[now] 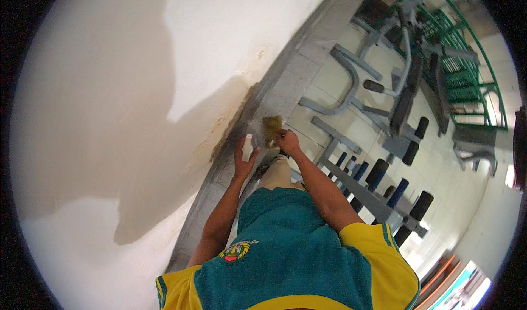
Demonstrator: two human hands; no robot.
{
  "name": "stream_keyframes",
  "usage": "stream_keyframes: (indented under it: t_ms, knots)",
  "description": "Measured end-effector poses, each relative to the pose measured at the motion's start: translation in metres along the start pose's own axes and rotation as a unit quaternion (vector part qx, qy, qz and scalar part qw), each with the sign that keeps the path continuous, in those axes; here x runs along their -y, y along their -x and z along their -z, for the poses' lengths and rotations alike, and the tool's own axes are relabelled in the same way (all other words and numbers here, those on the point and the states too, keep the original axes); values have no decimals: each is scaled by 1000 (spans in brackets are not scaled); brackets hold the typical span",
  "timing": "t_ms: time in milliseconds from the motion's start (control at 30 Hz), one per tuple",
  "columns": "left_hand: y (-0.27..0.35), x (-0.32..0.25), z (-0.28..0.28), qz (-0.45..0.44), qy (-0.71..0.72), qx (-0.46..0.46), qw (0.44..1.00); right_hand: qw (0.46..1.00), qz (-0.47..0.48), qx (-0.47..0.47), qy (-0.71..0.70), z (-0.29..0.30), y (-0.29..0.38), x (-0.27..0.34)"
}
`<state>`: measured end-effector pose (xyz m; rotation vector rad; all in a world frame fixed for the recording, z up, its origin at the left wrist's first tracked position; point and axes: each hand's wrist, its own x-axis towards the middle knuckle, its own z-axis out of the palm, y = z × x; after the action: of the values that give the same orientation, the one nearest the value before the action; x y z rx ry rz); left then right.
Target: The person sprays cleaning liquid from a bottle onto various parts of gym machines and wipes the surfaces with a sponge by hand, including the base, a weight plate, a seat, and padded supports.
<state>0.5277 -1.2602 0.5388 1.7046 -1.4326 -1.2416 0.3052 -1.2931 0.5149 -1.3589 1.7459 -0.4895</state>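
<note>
My left hand (243, 162) is curled around a small white object (248, 147) that stands between thumb and fingers; blur hides what kind it is. Beside it, my right hand (290, 142) pinches the lower right edge of a flat olive-brown sheet (271, 128). The sheet's material cannot be made out. Both hands are in front of my body, just above my legs, over the grey tiled strip along the wall's foot. A narrow gap separates the white object from the sheet.
On the left rises a white wall (123, 104) with flaking patches low down. Grey weight benches (407, 92) with padded rollers stand to the right. A rack of foam-covered bars (378, 203) is close by my right arm. Green metal railings (473, 63) are farther back.
</note>
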Motion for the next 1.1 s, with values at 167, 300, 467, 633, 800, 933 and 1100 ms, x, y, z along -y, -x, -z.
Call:
stream_keyframes:
  t_ms: [167, 300, 467, 633, 800, 933, 1100]
  knots:
    - [-3, -16, -10, -53, 16, 87, 995, 986, -32, -112, -115, 43, 32, 6]
    - [1, -68, -34, -74, -101, 135, 983, 960, -53, -249, -116, 87, 82, 4]
    - [14, -163, -83, -167, -12, 379, 910, 893, -40, -435, -104, 179, 208, 65]
    - [34, -205, -126, -160, 120, 609, 767, 813, -81, -569, -97, 233, 360, 96]
    - [108, -275, -168, -190, 113, 664, 714, 692, -176, -677, -177, 213, 460, 40]
    - [152, -301, -183, -207, 67, 664, 715, 629, -224, -709, -225, 187, 501, 32]
    - [178, -300, -185, -197, 44, 634, 746, 631, -212, -688, -288, 155, 510, 11]
